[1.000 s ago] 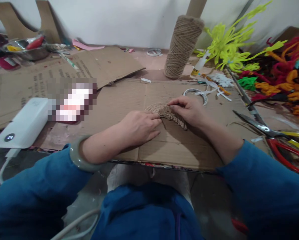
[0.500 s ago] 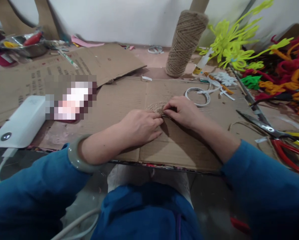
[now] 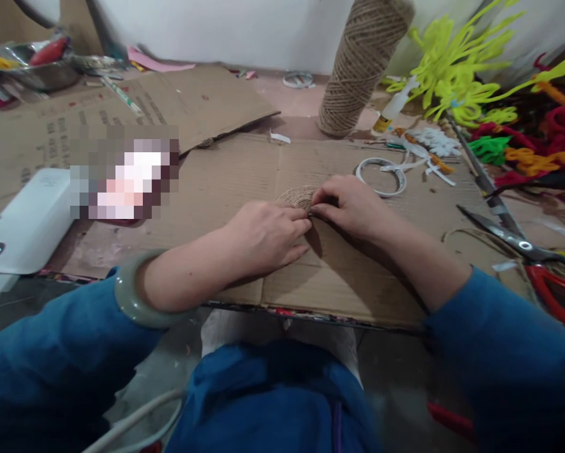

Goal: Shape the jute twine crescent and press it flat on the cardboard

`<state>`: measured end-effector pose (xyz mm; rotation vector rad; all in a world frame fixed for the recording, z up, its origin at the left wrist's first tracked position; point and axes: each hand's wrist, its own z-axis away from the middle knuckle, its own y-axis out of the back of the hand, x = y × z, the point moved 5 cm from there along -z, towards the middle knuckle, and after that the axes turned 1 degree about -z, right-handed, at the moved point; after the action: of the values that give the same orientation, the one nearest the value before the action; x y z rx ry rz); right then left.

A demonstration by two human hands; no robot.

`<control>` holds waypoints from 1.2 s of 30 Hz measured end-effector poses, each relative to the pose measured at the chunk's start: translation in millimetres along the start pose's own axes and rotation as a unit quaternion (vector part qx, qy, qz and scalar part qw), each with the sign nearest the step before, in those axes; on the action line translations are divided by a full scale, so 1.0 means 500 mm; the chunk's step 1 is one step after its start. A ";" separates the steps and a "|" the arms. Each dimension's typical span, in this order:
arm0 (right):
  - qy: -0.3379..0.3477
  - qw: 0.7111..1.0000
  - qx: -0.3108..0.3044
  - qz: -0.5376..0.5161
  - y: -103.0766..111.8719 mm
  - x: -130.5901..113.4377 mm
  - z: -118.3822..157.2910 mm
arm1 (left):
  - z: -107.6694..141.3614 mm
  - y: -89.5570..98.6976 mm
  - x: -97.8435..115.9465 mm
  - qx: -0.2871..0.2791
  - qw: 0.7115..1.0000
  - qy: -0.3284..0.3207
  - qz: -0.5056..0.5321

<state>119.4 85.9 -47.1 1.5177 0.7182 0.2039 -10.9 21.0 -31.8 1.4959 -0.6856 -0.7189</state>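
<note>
A flat coil of jute twine [image 3: 299,196] lies on the cardboard sheet [image 3: 245,170], partly covered by both hands. My left hand [image 3: 269,231] presses down on its near left side, fingers together over the coil's edge. At the right edge, the thumb and forefinger of my right hand [image 3: 346,202] are pinched on the twine. The fingertips of both hands almost meet at the near rim. A roll of white tape [image 3: 381,192] lies flat just beyond my right hand.
Behind stand a tall jute twine spool [image 3: 360,69] and a glue bottle [image 3: 390,116]. Open scissors [image 3: 523,245] lie at right, near colourful pipe-cleaner shapes [image 3: 537,151]. A white power bank [image 3: 30,220] and a blurred-out phone [image 3: 131,182] are at left. The table's front edge runs close below my hands.
The view has shifted slightly, moving the background. My left fingertips have edged closer to my right hand at the coil's near rim. Both hands remain on the twine coil.
</note>
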 end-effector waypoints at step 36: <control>0.136 0.967 0.112 0.182 0.006 -0.011 0.127 | -0.007 -0.001 -0.006 -0.007 1.000 0.020 -0.001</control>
<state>150.5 30.0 -49.4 1.8562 0.6892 0.6367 -10.1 25.3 -32.1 1.4943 -0.6490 -0.6920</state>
